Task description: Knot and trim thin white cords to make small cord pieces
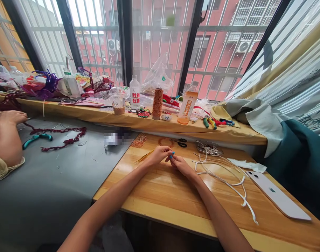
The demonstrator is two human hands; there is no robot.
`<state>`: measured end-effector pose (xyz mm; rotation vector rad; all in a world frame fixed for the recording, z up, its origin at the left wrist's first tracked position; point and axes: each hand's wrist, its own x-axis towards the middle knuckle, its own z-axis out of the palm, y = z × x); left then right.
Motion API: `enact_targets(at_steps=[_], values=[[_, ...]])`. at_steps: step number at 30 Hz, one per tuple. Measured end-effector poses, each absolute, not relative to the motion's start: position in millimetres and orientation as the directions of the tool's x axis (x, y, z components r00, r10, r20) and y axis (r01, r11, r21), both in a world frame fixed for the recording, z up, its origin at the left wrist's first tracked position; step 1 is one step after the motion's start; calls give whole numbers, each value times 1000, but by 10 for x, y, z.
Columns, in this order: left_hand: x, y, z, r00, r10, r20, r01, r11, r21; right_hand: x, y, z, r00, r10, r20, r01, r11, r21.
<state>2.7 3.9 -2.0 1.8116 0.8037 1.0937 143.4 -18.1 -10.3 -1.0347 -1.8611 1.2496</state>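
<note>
My left hand [160, 155] and my right hand [181, 165] meet above the wooden table [170, 196], fingertips pinched together. Whatever they hold is too small to make out. Just beyond them lies a coil of thin copper-coloured wire [165, 142], beside black-handled scissors [182, 142]. A tangle of short copper-coloured pieces [139, 140] and some thin yellow strands [144, 156] rest to the left of my hands. On the right, white cords [223, 177] curl across the wood near a clear tray of small pieces [210, 149].
A phone [279, 196] and a tissue [248, 165] lie at the right. Along the sill [97, 111] stand a spool [157, 104], a water bottle [134, 92], a tea bottle [187, 104] and pliers [209, 121]. Another person's hand [10, 117] holds dark red cord [62, 130] at left, near teal-handled pliers [37, 139].
</note>
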Motion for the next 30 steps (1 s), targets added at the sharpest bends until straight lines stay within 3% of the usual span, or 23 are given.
enact_targets(at_steps=[4, 7, 12, 18, 24, 30], values=[[64, -16, -39, 288, 843, 454, 200, -516, 833, 1450, -190, -78, -502, 862, 71, 252, 224, -941], [75, -27, -27, 283, 853, 439, 182, -497, 848, 1450, -187, -90, -490, 865, 109, 307, 288, -907], [57, 47, -5, 295, 896, 331, 87, -370, 925, 1419, -167, -173, -396, 866, 305, 530, 487, -694], [56, 104, -44, 280, 919, 276, 81, -309, 947, 1426, -169, -220, -384, 872, 302, 714, 488, -502], [44, 154, -126, 265, 919, 292, 120, -332, 936, 1428, -191, -162, -422, 853, 307, 694, 522, -497], [59, 167, -114, 313, 918, 246, 107, -291, 951, 1434, -176, -144, -357, 885, 299, 582, 461, -670]])
